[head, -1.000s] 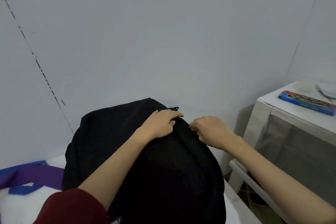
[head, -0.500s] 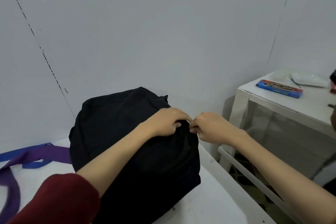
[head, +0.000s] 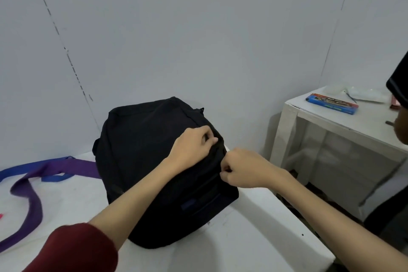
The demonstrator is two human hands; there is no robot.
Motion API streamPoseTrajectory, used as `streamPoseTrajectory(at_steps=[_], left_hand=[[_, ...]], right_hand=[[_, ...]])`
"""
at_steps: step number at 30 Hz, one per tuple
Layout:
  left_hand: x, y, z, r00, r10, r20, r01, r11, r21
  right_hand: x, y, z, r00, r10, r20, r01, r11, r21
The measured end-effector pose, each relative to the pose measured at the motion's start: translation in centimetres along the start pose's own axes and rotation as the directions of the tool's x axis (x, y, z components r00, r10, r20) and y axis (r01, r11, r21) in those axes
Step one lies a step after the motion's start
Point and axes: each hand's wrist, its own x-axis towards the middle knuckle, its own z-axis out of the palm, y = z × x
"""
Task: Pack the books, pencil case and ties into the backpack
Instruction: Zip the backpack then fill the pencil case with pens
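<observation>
The black backpack (head: 154,161) lies on the white table (head: 254,227), its long side running away from the person, whose left hand (head: 192,150) grips the cloth while the right hand (head: 242,168), nearer the zip, pinches something there, likely the pull.

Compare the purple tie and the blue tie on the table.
The purple tie is the wider band and curls toward the near edge; the blue tie is narrower and lies farther back. The purple tie crosses over the blue tie. Both lie flat, unpacked, left of the backpack.
</observation>
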Motion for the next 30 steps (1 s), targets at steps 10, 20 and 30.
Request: streamPoseTrajectory(at_steps=[10, 20, 30], left_hand=[[-8.3, 2.4, 1.9, 0.927, -0.284, 0.246, 0.370, 0.802, -0.469], [-7.9, 1.6, 2.1, 0.925, -0.266, 0.272, 0.376, 0.749, -0.545], [-8.8, 0.9, 1.4, 0.958, -0.108, 0.264, 0.150, 0.978, -0.142]], right_hand=[[-1.4, -0.2, 2.7, 0.998, 0.041, -0.050, -0.039, 0.998, 0.050], [-1.2, 1.5, 4.0, 0.996, 0.021, -0.083, 0.009, 0.938, 0.346], [-1.1, 1.3, 4.5, 0.969, -0.166, -0.185, 0.160, 0.986, -0.047]])
